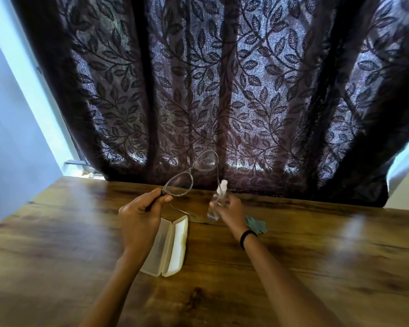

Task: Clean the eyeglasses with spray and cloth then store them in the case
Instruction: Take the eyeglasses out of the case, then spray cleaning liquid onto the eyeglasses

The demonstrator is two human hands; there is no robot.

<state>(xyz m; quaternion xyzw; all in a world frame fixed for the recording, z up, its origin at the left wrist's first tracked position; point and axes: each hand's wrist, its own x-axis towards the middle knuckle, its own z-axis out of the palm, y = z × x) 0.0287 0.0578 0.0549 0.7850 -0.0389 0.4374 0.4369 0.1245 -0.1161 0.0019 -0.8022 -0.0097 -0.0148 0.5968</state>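
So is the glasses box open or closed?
Open. The case lies on the table, its two halves spread flat, insides up. The eyeglasses are in the left hand.

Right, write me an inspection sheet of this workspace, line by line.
Surface: brown wood-grain table, glossy, with glare patches.
Job's things: clear-framed eyeglasses held up off the table; small clear spray bottle with white nozzle, lifted; open translucent white plastic case lying on the table; crumpled teal cloth on the table beyond the right wrist.
Clutter: nothing seen.
Hands: left hand pinches the eyeglasses at the frame corner with its fingers; right hand grips the spray bottle; black wristband on the right wrist.
Cables: nothing seen.
Surroundings: dark leaf-patterned curtain behind the table; pale blue wall at left.
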